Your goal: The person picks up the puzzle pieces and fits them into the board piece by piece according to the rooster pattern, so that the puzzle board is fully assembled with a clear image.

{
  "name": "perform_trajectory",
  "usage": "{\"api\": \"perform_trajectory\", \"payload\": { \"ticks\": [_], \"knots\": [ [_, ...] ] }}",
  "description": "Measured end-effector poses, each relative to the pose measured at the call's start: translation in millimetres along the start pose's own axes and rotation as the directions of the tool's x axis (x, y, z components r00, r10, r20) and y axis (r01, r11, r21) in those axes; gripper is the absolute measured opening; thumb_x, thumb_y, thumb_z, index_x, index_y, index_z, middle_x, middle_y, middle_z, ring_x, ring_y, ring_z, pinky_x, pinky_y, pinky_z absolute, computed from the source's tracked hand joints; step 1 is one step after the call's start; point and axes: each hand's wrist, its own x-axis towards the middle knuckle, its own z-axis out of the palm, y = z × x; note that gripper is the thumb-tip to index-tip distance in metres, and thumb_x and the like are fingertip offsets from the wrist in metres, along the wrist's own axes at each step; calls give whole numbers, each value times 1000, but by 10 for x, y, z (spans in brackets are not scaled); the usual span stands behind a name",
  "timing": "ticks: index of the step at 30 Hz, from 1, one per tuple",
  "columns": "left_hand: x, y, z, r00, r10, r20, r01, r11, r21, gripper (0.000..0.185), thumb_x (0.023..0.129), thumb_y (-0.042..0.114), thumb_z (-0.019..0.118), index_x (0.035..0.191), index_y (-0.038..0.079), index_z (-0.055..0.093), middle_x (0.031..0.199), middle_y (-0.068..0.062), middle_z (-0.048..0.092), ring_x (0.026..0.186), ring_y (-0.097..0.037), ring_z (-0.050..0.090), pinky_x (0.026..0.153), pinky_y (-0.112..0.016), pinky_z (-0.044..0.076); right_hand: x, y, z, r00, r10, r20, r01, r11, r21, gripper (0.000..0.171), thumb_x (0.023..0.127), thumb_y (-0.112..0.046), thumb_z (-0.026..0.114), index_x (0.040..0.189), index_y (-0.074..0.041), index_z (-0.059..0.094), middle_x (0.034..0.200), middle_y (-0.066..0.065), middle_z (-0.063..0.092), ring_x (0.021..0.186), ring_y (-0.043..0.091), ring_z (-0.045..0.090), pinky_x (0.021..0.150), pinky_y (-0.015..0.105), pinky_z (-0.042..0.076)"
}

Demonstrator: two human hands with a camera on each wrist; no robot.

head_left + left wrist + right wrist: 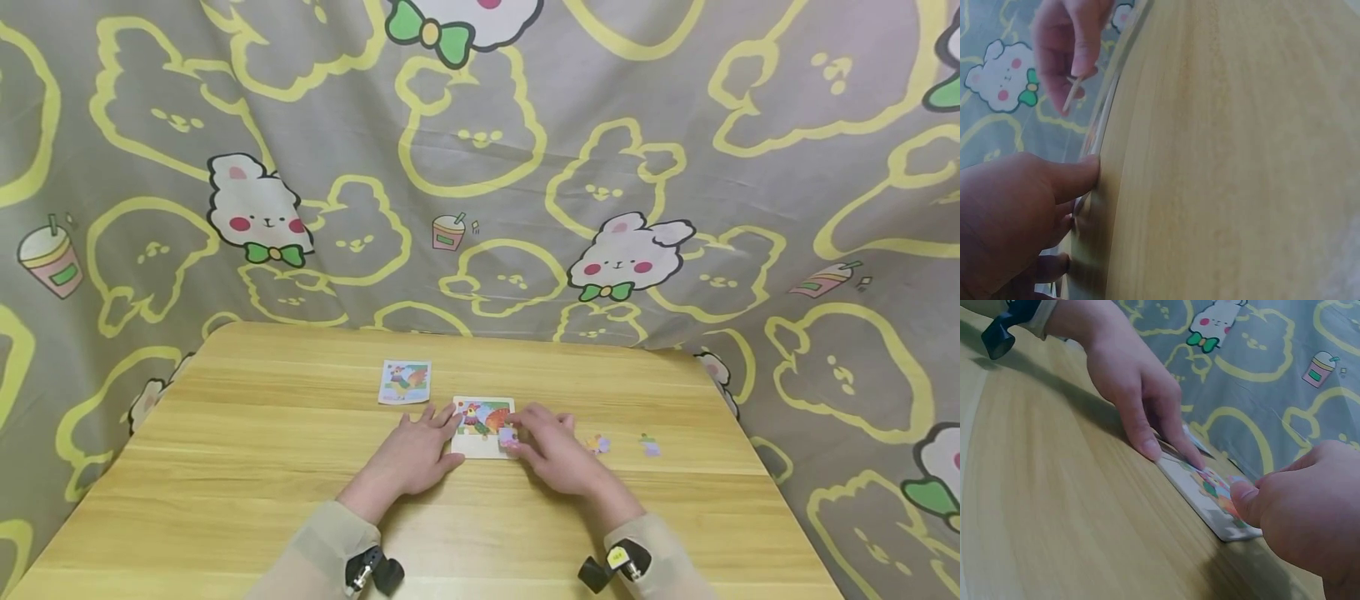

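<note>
A small white puzzle board (480,446) with a colourful rooster picture lies flat on the wooden table (262,467). My left hand (435,423) rests flat beside it, straight fingers touching the board's left edge (1179,472). My right hand (519,439) pinches a small purple puzzle piece (508,435) over the board's right side. In the left wrist view the piece (1072,95) shows edge-on between the right hand's fingers. In the right wrist view the piece (1238,483) hovers just above the board (1210,509).
A picture card (405,381) with the same rooster lies behind and left of the board. Two loose puzzle pieces (598,443) (649,447) lie to the right of my right hand. A bunny-patterned cloth (630,258) hangs behind the table.
</note>
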Motion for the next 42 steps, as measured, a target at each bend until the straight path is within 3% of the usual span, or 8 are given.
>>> {"api": "perform_trajectory", "payload": {
  "ticks": [8, 16, 23, 31, 42],
  "knots": [
    [4, -11, 5, 1000, 1, -4, -1, 1000, 18, 68, 107, 49, 59, 158, 6, 49, 167, -12, 40, 150, -46, 38, 112, -71, 36, 112, -88, 118, 999, -34, -13, 34, 999, -11, 41, 102, -24, 72, 141, -11, 64, 122, 0, 64, 109, 18, 60, 93, 48, 24],
    [-3, -18, -4, 1000, -3, -1, 3, 1000, 11, 67, 107, 48, 60, 158, 6, 50, 166, -12, 40, 150, -46, 38, 112, -71, 36, 205, -170, 214, 999, -50, 12, 50, 998, -29, 39, 103, -24, 71, 139, -9, 66, 127, -1, 64, 116, 18, 61, 99, 52, 22],
    [2, -28, -2, 1000, 2, -7, -2, 1000, 11, 68, 106, 48, 60, 158, 6, 50, 167, -12, 40, 149, -47, 38, 111, -72, 35, 269, -210, 307, 998, -54, 35, 56, 996, -69, 43, 104, -28, 69, 144, -13, 66, 120, 0, 64, 112, 19, 61, 103, 56, 22],
    [1, -25, 2, 1000, 4, -9, -4, 1000, 9, 67, 107, 48, 58, 158, 6, 50, 167, -11, 40, 150, -46, 38, 112, -71, 35, 335, -266, 383, 998, -50, 50, 56, 991, -124, 44, 105, -29, 69, 144, -9, 66, 111, -4, 59, 99, 13, 57, 103, 59, 24],
    [-16, -12, -12, 1000, 14, -5, -14, 1000, -2, 67, 108, 50, 55, 160, 8, 48, 168, -12, 38, 151, -46, 35, 113, -73, 32, 360, -295, 438, 996, -72, 45, 80, 977, -197, 42, 103, -31, 71, 138, -7, 71, 109, -3, 59, 102, 13, 57, 95, 51, 26]
  ]
}}
